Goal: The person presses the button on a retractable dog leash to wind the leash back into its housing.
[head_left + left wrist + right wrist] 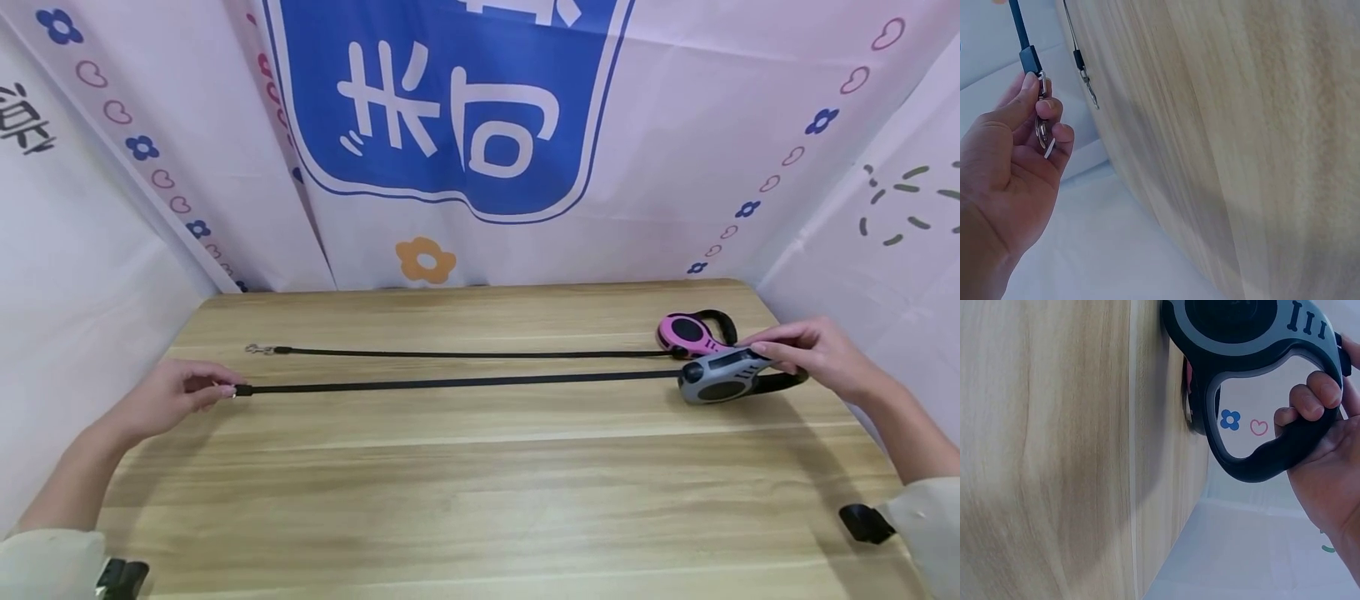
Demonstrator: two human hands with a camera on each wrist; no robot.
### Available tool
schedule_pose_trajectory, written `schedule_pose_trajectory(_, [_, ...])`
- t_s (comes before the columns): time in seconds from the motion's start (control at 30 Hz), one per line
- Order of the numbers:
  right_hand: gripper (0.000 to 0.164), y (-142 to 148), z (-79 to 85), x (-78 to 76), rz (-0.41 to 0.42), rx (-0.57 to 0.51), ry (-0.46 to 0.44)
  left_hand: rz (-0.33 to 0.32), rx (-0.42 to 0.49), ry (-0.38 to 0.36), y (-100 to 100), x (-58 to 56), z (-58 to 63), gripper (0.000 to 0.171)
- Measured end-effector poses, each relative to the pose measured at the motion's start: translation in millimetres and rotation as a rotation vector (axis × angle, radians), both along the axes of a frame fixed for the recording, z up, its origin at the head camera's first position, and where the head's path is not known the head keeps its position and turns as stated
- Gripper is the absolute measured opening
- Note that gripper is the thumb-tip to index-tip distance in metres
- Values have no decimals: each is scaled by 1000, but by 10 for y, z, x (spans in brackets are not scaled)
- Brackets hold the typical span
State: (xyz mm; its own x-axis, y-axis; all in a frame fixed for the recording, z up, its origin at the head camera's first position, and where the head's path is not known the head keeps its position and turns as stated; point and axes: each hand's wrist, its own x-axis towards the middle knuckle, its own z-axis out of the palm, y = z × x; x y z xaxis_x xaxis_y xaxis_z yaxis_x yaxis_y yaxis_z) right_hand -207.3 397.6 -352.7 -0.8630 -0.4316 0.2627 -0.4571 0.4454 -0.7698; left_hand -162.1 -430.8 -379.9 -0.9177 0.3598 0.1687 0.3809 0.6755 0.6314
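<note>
A grey retractable dog leash [718,377] with a black loop handle [1272,459] is in my right hand [825,358], whose fingers curl round the handle. Its black strap [465,383] runs straight and taut across to the left. At that end my left hand [176,396] pinches the strap end by the metal clip [1041,128], which lies against the fingers in the left wrist view. Just behind, a pink retractable leash [686,330] lies on the table, its cord [480,355] drawn out alongside. That cord ends in a metal clip [259,349] near my left hand.
The wooden table [480,500] spans the space beneath both hands. White printed cloth [637,233] hangs behind it and along both sides. Black wrist devices show at the left cuff [123,577] and the right cuff [866,523].
</note>
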Motion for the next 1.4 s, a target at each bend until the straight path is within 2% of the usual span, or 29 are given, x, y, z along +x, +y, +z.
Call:
schedule_pose_trajectory(0.47, [29,-25,-14,-16,8,-1,34,-24,24,-8,20,-3,13,15])
schedule_pose_trajectory(0.9, [29,-79,-18,-8,1,-3,10,-33,-13,12,64,-5,38,12])
schedule_pose_trajectory(1.4, [21,-124,9,-22,10,25,21,-25,-16,15,84,7,-2,12])
